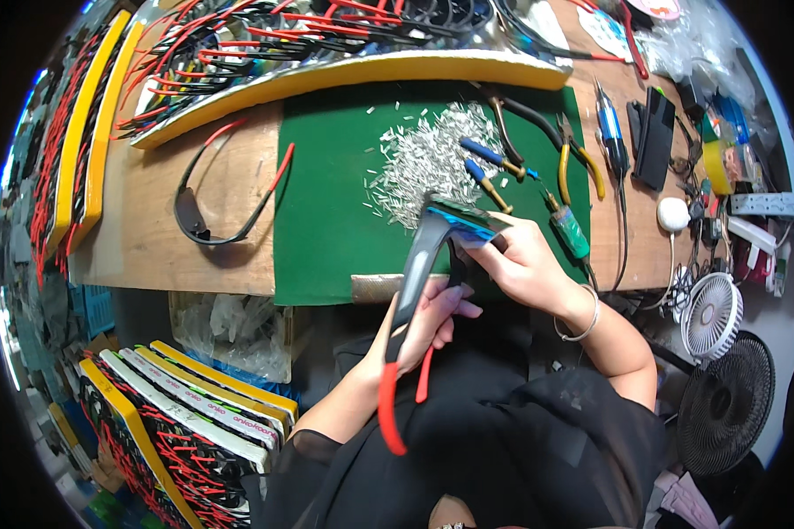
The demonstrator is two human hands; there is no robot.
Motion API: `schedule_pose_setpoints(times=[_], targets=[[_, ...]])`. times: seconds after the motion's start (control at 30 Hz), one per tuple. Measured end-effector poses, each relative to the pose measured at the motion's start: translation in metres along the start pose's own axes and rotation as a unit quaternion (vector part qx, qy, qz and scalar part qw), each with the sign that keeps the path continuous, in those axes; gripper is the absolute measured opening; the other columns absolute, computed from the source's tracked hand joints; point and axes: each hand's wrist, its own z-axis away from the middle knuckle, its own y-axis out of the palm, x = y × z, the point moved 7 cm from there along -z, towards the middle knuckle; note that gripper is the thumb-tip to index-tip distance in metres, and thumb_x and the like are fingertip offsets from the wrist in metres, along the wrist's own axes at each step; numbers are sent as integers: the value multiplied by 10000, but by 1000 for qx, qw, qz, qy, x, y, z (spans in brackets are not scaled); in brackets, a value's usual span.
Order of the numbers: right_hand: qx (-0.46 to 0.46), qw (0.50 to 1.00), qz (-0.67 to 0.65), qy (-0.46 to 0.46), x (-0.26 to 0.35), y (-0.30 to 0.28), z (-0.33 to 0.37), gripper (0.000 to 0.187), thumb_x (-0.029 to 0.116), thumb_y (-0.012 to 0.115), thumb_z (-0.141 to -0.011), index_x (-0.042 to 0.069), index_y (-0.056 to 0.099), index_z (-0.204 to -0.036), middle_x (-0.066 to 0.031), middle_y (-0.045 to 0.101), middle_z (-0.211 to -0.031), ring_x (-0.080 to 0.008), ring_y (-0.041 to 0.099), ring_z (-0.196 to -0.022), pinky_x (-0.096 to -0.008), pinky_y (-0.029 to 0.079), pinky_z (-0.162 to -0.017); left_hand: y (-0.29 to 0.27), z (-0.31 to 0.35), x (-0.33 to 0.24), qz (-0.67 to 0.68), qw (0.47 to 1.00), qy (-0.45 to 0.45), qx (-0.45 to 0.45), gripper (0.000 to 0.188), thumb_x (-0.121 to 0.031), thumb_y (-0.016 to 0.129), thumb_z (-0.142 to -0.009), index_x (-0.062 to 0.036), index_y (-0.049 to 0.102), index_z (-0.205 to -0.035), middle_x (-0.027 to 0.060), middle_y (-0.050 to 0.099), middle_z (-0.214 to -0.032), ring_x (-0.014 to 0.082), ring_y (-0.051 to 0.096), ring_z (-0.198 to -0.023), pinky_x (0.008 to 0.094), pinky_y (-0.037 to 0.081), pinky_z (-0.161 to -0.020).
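Nearest is the person's black top (503,441), its sleeves sheer and thin. Above it, in mid-air over the mat's near edge, are the glasses (417,273) in the two hands. Their long axis runs near to far, leaning a little left at the near end; the smooth, curved red tips (390,410) point back toward the person, while the front, with a glossy blue lens (468,227), is at the far end. The left hand (434,317) has its fingers curled in loosely about the dark plastic arms. The right hand (529,264), a thin metal bangle (595,310) on its wrist, is closed in a pinch on the front's right end, thumb on the near side.

Near left stand yellow-edged trays (132,432) packed with red-tipped frames; near right, a round black fan (726,406) of fine wire.

Farther off, a flat green mat (322,238) lies on the wood-grained table (141,238). A heap of small, shiny, silvery slivers (423,163) covers its middle. Right of the heap are two slim blue-handled drivers (481,176), a ribbed green-handled driver (571,231) and yellow-handled cutters (565,167). A second pair (188,212) lies left of the mat. Farthest, a long yellow-sided tray (353,79) brims with frames.
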Motion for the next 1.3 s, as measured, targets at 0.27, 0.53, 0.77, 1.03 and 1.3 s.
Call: schedule_pose_setpoints(times=[0.27, 0.53, 0.77, 1.03, 1.3], targets=[[304, 907, -207, 203, 11, 66, 1, 253, 291, 532, -863, 44, 580, -834, 25, 527, -594, -50, 467, -460, -192, 384, -432, -44, 37, -93, -125, 920, 366, -68, 450, -175, 575, -863, -9, 386, -1236, 79, 536, -1083, 152, 524, -984, 302, 450, -827], [228, 954, -123, 149, -20, 43, 21, 283, 190, 567, -865, 13, 555, -1086, -39, 617, -793, -58, 552, -673, -210, 454, -592, -194, 127, -110, -185, 816, 321, -443, 281, -60, 465, -862, 40, 455, -1124, 125, 571, -945, 155, 606, -667, 259, 526, -582], [-1, 997, 80, 13, -43, 26, 25, 146, 81, 599, -799, -10, 603, -913, -112, 617, -737, -181, 611, -632, -266, 477, -577, -307, 107, -138, -302, 741, 202, -565, 339, -231, 457, -899, 66, 534, -1043, 219, 591, -949, 239, 623, -763, 317, 512, -631], [-80, 991, 99, -48, -34, 14, 38, 95, 50, 597, -784, 4, 614, -865, -126, 619, -775, -227, 612, -647, -292, 484, -581, -280, 93, -130, -353, 696, 252, -572, 598, -270, 627, -738, 62, 391, -1177, 256, 535, -1085, 349, 531, -1023, 376, 412, -882], [-108, 979, 146, -96, -27, 11, 43, 78, 27, 598, -763, 34, 615, -838, -108, 595, -708, -248, 585, -593, -314, 465, -531, -268, 120, -164, -168, 801, 384, -426, 533, 8, 557, -751, 43, 378, -1251, 98, 505, -1161, 165, 485, -1070, 290, 355, -951]])
